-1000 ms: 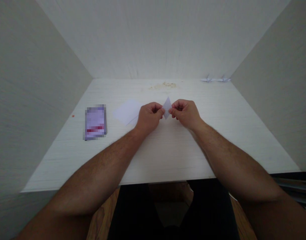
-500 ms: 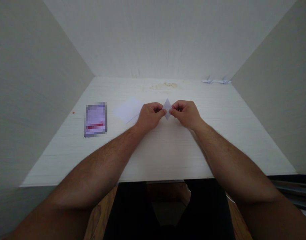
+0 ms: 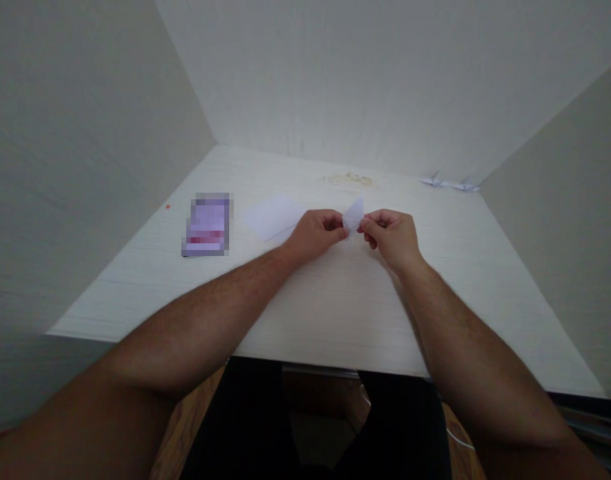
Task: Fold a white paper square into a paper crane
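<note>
A small folded white paper [image 3: 354, 215], roughly diamond-shaped, is held up over the table between my two hands. My left hand [image 3: 319, 232] pinches its left side between thumb and fingers. At its right edge, my right hand [image 3: 391, 233] grips the paper with thumb and forefinger, the other fingers curled beneath. White paper sheets [image 3: 272, 215] lie on the table just left of my left hand, partly hidden by it.
On the left of the white table [image 3: 325, 320] lies a blurred purple-and-white item [image 3: 208, 223]. A small red spot is near the left edge. Folded white paper pieces [image 3: 450, 184] rest at the back right, against the wall. Walls enclose the back and both sides.
The view has shifted and tilted. The folded paper is now turned, its tip leaning to the right, and my right hand's fingers have changed their hold at its right edge.
</note>
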`<state>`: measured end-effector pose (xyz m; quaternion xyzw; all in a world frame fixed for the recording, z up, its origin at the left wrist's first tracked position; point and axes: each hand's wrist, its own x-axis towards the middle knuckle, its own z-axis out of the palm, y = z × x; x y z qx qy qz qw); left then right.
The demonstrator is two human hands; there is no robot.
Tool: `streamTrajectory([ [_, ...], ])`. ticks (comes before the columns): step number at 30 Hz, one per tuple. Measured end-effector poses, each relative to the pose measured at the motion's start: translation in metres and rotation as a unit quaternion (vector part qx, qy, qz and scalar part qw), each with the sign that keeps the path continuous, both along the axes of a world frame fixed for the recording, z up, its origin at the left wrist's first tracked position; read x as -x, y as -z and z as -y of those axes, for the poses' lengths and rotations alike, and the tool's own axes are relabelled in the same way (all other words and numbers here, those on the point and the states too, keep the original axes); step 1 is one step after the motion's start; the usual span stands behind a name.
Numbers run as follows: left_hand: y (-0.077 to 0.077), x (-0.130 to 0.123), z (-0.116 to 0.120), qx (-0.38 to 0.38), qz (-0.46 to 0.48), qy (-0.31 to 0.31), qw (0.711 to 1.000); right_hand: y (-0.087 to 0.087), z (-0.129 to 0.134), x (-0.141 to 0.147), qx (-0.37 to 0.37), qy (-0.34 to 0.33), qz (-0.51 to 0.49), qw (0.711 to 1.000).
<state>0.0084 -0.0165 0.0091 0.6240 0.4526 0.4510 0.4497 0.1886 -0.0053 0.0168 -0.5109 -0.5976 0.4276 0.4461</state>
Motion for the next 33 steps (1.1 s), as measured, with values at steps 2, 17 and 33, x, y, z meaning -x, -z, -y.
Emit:
streamTrajectory([
  [2,-0.0013,-0.0004,0.0019,0.008,-0.009,-0.008,1.000,0.0016,0.0002,0.0019,-0.009,-0.013,-0.022,1.000],
  [17,-0.0043,-0.0024,0.0064,0.007,-0.020,-0.035,0.999,0.0071,0.0022,0.0032,-0.106,0.003,0.008,0.994],
  [33,-0.0014,-0.0031,0.0062,-0.011,-0.037,-0.006,0.999,0.0030,0.0019,0.0042,-0.038,0.023,-0.025,0.999],
])
